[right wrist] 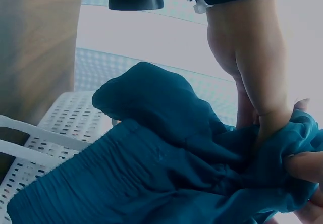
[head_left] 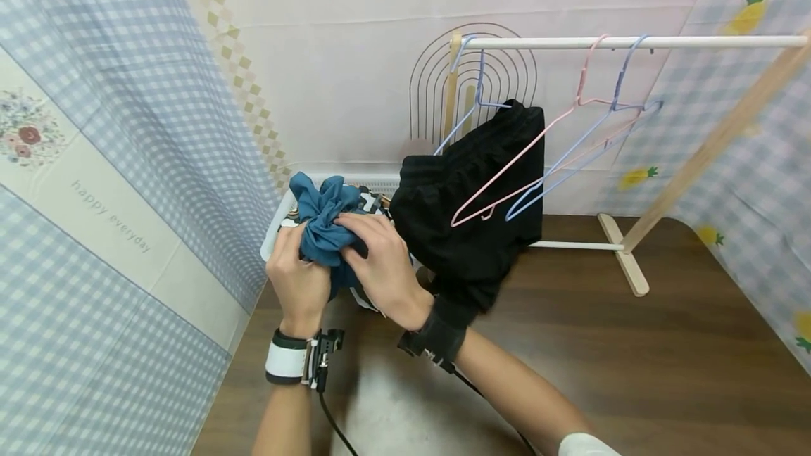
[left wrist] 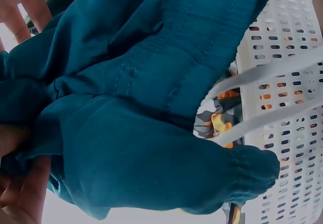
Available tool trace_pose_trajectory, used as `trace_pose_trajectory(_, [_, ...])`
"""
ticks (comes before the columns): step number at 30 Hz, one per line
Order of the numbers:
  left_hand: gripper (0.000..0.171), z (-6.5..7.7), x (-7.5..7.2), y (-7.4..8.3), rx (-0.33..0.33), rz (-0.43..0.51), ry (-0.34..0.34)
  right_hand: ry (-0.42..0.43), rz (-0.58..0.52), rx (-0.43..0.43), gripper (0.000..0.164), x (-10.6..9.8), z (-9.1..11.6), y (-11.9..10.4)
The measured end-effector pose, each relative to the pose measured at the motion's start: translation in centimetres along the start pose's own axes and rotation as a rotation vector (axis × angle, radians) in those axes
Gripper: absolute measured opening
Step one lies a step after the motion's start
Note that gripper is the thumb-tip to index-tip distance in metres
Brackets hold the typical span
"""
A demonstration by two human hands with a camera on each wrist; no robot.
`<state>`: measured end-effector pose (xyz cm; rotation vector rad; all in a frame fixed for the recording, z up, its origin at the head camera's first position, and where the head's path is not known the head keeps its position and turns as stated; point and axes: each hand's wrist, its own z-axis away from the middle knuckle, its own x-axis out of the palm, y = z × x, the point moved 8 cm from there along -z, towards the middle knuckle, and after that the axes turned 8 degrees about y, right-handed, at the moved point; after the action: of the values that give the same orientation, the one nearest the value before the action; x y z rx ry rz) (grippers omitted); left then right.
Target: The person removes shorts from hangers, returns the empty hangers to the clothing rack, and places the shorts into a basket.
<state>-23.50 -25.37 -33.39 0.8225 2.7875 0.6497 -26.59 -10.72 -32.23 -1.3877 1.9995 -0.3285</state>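
Note:
Teal trousers (head_left: 324, 213) with a gathered elastic waistband are bunched up between both hands, over a white basket (head_left: 269, 239). My left hand (head_left: 299, 279) grips the cloth from the left side. From the right, my right hand (head_left: 384, 259) pinches a fold of it between thumb and fingers. In the left wrist view the waistband and a gathered cuff of the trousers (left wrist: 141, 148) hang toward the perforated basket wall (left wrist: 282, 98). The right wrist view has both hands close together in the teal cloth (right wrist: 166, 158). Patterned clothes (head_left: 374, 203) show beneath, partly hidden.
Black trousers (head_left: 469, 195) hang on a blue hanger (head_left: 479, 83) just right of the basket. Empty pink (head_left: 538, 136) and blue hangers (head_left: 589, 132) hang from the white rail (head_left: 697, 41). The rack's wooden leg (head_left: 703, 160) slants at the right. A checkered cloth (head_left: 108, 90) covers the left wall.

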Motion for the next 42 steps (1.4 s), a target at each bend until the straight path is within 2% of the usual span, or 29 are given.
trace_pose_trajectory(3, [0.012, -0.3, 0.3, -0.2, -0.007, 0.021, 0.007, 0.008, -0.019, -0.016, 0.037, 0.0, -0.5, 0.0])
trace_pose_trajectory(11, [0.01, -0.8, 1.4, -0.5, -0.029, 0.067, -0.034, 0.029, -0.037, -0.026, 0.037, 0.0, -1.6, 0.7])
trace_pose_trajectory(18, [0.008, -0.9, 1.2, -1.0, -0.059, 0.055, -0.012, -0.005, -0.065, -0.045, 0.037, 0.5, -2.1, 0.6])
trace_pose_trajectory(25, [0.009, -2.3, 2.2, -1.4, -0.059, 0.085, -0.017, 0.012, -0.092, -0.049, 0.036, 0.4, -3.8, 0.4])
trace_pose_trajectory(33, [0.007, -2.6, 2.8, -2.0, -0.073, 0.102, -0.001, -0.022, -0.088, -0.049, 0.034, 0.8, -4.7, 0.4])
trace_pose_trajectory(42, [0.009, -3.3, 3.2, -2.4, -0.115, 0.161, 0.024, 0.01, -0.078, -0.07, 0.03, 1.0, -5.9, 0.0])
